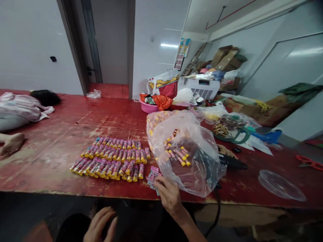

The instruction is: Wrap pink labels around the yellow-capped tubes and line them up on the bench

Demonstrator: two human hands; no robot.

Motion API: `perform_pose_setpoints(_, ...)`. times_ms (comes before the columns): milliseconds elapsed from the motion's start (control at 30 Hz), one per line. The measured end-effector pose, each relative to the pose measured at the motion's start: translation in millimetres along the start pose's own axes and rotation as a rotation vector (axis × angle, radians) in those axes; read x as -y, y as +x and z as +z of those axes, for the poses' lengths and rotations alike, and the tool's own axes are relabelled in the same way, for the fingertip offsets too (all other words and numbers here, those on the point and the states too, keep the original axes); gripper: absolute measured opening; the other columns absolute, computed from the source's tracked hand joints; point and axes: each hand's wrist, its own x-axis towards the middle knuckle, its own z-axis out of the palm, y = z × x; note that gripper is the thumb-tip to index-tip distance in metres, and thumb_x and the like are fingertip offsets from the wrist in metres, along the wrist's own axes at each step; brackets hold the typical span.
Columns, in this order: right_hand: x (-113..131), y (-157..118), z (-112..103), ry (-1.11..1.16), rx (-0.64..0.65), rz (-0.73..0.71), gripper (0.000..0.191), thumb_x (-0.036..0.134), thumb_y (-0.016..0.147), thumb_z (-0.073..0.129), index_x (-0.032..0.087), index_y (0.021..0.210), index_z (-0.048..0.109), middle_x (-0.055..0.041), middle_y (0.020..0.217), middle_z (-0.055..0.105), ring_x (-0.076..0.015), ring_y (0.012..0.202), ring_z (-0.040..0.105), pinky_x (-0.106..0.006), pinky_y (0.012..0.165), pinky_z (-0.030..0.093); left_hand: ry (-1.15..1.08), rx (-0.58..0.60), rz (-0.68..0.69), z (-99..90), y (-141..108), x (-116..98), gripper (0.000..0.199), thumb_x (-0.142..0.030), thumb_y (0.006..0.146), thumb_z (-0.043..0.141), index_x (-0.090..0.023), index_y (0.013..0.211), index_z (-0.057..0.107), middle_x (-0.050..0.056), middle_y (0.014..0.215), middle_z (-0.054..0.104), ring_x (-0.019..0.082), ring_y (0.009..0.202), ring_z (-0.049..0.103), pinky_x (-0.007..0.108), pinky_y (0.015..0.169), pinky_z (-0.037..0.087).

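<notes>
Rows of small pink tubes with yellow caps (108, 154) lie side by side on the red table (75, 117). Right of them is a small pile of pink and blue labels (152, 174), touched by the fingertips of my right hand (169, 195); whether they pinch one is too small to tell. A clear plastic bag (196, 178) lies open beyond that hand, with more yellow-capped tubes (178, 155) inside. Below the table's front edge, my left hand (101, 224) is raised with fingers curled and the thumb apart, nothing visible between them.
A pink basin (149, 107) and a red-and-white bag (165, 84) stand behind the plastic bag. To the right are a green-handled pot (230, 129), clear round lids (281, 185) and red scissors (309, 162). Someone's bare foot (11, 144) rests on the left.
</notes>
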Motion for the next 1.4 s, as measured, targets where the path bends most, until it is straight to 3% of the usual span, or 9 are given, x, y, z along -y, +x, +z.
perform_pose_setpoints(100, 27, 2, -10, 0.036, 0.056, -0.120, 0.027, 0.004, 0.096, 0.041, 0.013, 0.110, 0.063, -0.0119, 0.102, 0.065, -0.0174, 0.093, 0.066, -0.027, 0.078, 0.055, -0.429, 0.128, -0.308, 29.9, 42, -72, 0.018, -0.039, 0.083, 0.070, -0.028, 0.095, 0.076, 0.004, 0.098, 0.074, 0.021, 0.093, 0.068, 0.023, 0.085, 0.053)
perform_pose_setpoints(200, 46, 0, -14, 0.028, 0.061, -0.233, 0.029, 0.005, 0.097, 0.039, 0.009, 0.113, 0.063, -0.0150, 0.103, 0.066, -0.0193, 0.093, 0.066, -0.029, 0.078, 0.056, -0.827, 0.170, -0.485, 49.4, 65, -111, 0.026, -0.044, 0.078, 0.075, -0.023, 0.092, 0.079, 0.006, 0.090, 0.075, 0.023, 0.089, 0.067, 0.025, 0.083, 0.052)
perform_pose_setpoints(400, 59, -2, -14, 0.279, -0.069, 0.201, 0.015, 0.025, 0.096, 0.058, 0.017, 0.106, 0.066, -0.0094, 0.102, 0.067, -0.0171, 0.090, 0.067, -0.022, 0.073, 0.055, -0.993, 0.090, -0.807, 53.0, 58, -111, 0.027, -0.041, 0.062, 0.088, -0.017, 0.072, 0.079, 0.004, 0.070, 0.072, 0.013, 0.063, 0.060, 0.018, 0.064, 0.047)
perform_pose_setpoints(600, 72, 3, -6, 0.728, 0.063, 0.598, 0.018, 0.029, 0.086, 0.069, 0.018, 0.073, 0.070, -0.0015, 0.072, 0.065, -0.0130, 0.067, 0.062, -0.018, 0.064, 0.048, -0.949, 0.085, -0.840, 52.6, 52, -110, 0.034, -0.044, 0.055, 0.091, -0.017, 0.073, 0.079, 0.005, 0.070, 0.074, 0.015, 0.067, 0.062, 0.018, 0.066, 0.050)
perform_pose_setpoints(767, 69, 8, -1, 0.836, 0.160, 0.715, 0.026, 0.034, 0.081, 0.070, 0.016, 0.063, 0.069, 0.0000, 0.060, 0.061, -0.0105, 0.057, 0.055, -0.019, 0.055, 0.041, -0.874, 0.029, -0.853, 52.6, 54, -112, 0.045, -0.052, 0.043, 0.093, -0.018, 0.069, 0.078, 0.004, 0.068, 0.074, 0.016, 0.067, 0.064, 0.017, 0.065, 0.052)
perform_pose_setpoints(933, 11, 18, -24, 0.150, 0.090, 0.487, 0.038, 0.037, 0.092, 0.047, 0.019, 0.062, 0.062, 0.0001, 0.061, 0.060, -0.0122, 0.059, 0.057, -0.021, 0.060, 0.046, -1.016, -0.053, -1.021, 49.2, 60, -114, 0.045, -0.044, 0.041, 0.096, -0.017, 0.073, 0.078, 0.002, 0.070, 0.074, 0.012, 0.065, 0.064, 0.015, 0.063, 0.052)
perform_pose_setpoints(1167, -138, 13, -42, -0.307, -0.080, 0.633, 0.026, 0.023, 0.079, 0.050, 0.012, 0.094, 0.068, -0.0175, 0.101, 0.063, -0.0279, 0.095, 0.058, -0.038, 0.080, 0.046, -1.181, -0.061, -1.085, 44.5, 69, -112, 0.043, -0.037, 0.046, 0.097, -0.011, 0.072, 0.074, 0.005, 0.067, 0.072, 0.013, 0.060, 0.064, 0.020, 0.058, 0.053)
perform_pose_setpoints(1267, -162, 6, -40, -0.377, -0.052, 0.624, 0.025, 0.019, 0.076, 0.052, 0.011, 0.094, 0.069, -0.0169, 0.098, 0.064, -0.0265, 0.089, 0.060, -0.035, 0.075, 0.047, -1.223, -0.043, -1.096, 43.5, 69, -112, 0.040, -0.038, 0.051, 0.095, -0.012, 0.072, 0.072, 0.005, 0.069, 0.073, 0.013, 0.061, 0.066, 0.021, 0.060, 0.053)
perform_pose_setpoints(1400, -149, 1, -44, -0.388, -0.113, 0.594, 0.033, 0.026, 0.086, 0.045, 0.008, 0.099, 0.069, -0.0195, 0.097, 0.064, -0.0278, 0.084, 0.061, -0.038, 0.073, 0.049, -1.244, -0.120, -1.111, 40.4, 73, -114, 0.042, -0.037, 0.049, 0.096, -0.013, 0.074, 0.071, 0.003, 0.070, 0.073, 0.013, 0.061, 0.065, 0.021, 0.060, 0.053)
